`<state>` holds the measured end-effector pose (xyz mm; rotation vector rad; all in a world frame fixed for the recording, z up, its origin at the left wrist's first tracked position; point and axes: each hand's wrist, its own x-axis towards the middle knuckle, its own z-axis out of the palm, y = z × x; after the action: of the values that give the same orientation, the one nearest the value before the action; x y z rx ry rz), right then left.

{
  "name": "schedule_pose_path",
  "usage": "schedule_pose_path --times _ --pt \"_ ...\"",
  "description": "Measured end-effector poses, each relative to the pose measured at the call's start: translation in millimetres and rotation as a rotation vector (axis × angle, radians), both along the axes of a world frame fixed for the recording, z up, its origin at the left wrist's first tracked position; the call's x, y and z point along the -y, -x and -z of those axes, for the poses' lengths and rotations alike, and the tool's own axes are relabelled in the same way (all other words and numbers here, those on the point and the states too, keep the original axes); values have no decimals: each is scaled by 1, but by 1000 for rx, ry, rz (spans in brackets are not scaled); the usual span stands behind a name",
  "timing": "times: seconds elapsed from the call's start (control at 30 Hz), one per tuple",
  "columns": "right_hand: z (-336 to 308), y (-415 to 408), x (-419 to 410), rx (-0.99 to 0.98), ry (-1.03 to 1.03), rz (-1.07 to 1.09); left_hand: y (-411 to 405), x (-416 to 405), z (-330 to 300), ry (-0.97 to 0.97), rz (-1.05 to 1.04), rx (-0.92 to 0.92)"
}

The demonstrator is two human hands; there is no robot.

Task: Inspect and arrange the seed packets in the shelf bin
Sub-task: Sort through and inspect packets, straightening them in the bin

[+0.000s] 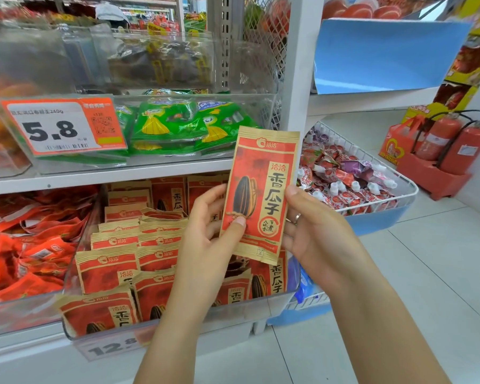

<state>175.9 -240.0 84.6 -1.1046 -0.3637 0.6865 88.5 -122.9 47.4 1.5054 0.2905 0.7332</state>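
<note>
Both hands, left hand (205,231) and right hand (313,231), pinch one sunflower seed packet (261,195) upright above the clear bin (178,325); inspection seems underway, and the leaning packets there look unarranged.

I read 洽洽 at the top of the held seed packet (258,195), and 香瓜子 in large black characters down its right side. The packets in the shelf bin (155,325) below carry the same 洽洽 mark. The orange price tag (64,126) on the upper bin shows 5.8, with 240g in its small heading and a QR code. The lower price label (114,347) reads 12.8, partly cut off.
</note>
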Motion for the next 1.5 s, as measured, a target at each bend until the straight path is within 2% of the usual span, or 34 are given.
schedule_pose_path --times 0.13,0.23,0.3,0.5,0.8,0.93,1.07,1.17,1.5 --pt "0 -2 -3 -54 -18 -50 -1 0 -3 -162 -26 -15" --pt "0 3 -6 15 -1 -9 -3 6 -3 -317 -55 -108" --pt "-3 6 -7 69 14 79 -3 10 -2 -357 -32 -142" --pt "-10 -1 -2 18 -93 307 1 14 -4 -476 187 -226" --pt "-8 -4 -3 -32 -13 328 0 8 -4 -665 107 -304" --pt "-12 -1 -5 28 -60 251 1 11 -6 -535 71 -226" --pt "-13 -1 -1 157 -19 244 6 9 -11 -242 298 -168" --pt "-13 -2 0 129 7 221 9 12 -17 -129 407 -196" --pt "-11 6 -8 220 72 171 4 22 -20 68 244 -155"
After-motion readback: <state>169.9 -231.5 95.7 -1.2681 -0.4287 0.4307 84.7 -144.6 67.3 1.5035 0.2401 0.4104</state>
